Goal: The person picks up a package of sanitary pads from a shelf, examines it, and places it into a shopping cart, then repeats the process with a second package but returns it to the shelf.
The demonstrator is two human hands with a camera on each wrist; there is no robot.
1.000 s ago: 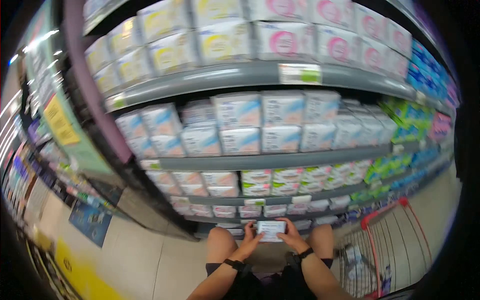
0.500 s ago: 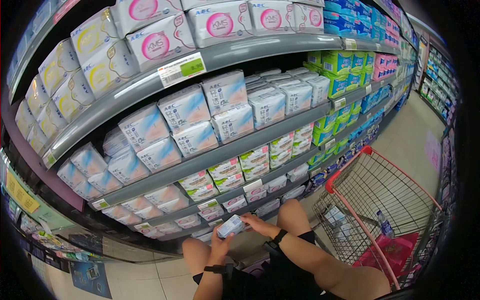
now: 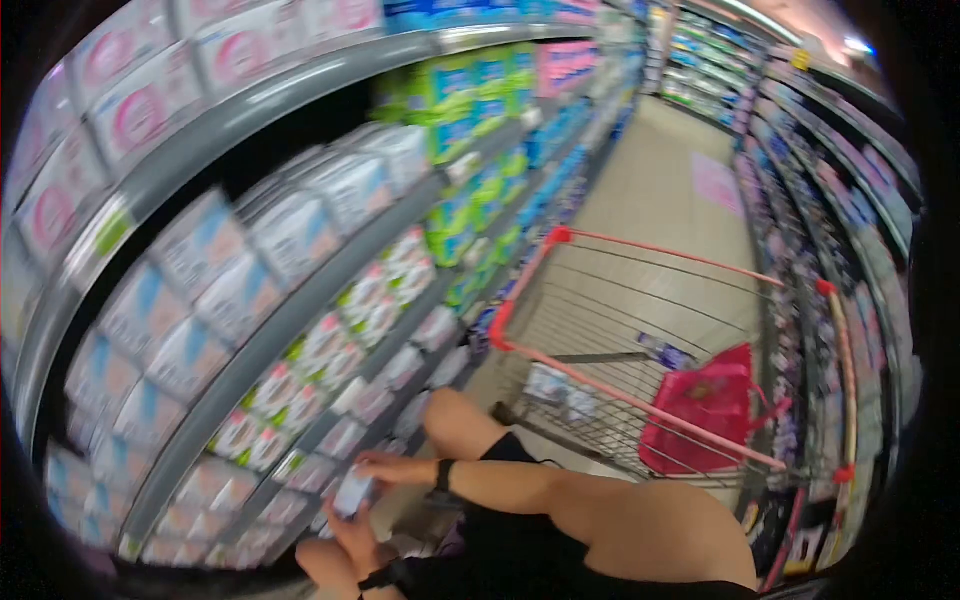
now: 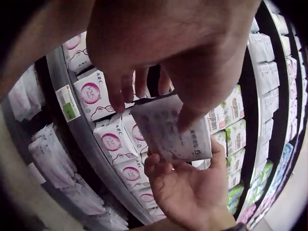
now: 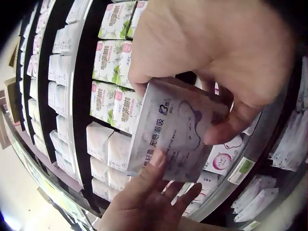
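Left hand (image 3: 355, 534) and right hand (image 3: 396, 469) both grip a packet (image 3: 354, 493) held between them; stocked shelves (image 3: 268, 95) rise before the hands, and a wire cart (image 3: 640, 404) stands to their right on the aisle's pale floor (image 3: 655, 175).

Above and left of the grip of the right hand (image 3: 397, 469), grey-edged shelving (image 3: 290, 80) carries, tier by tier downward, pink-circled white packs (image 3: 245, 45), blue-striped white packs (image 3: 205, 240) and green-and-white packs (image 3: 330, 345), the last nearest the grip, while the pale floor (image 3: 645, 170) right of the grip bears a red-trimmed wire cart (image 3: 562, 237).
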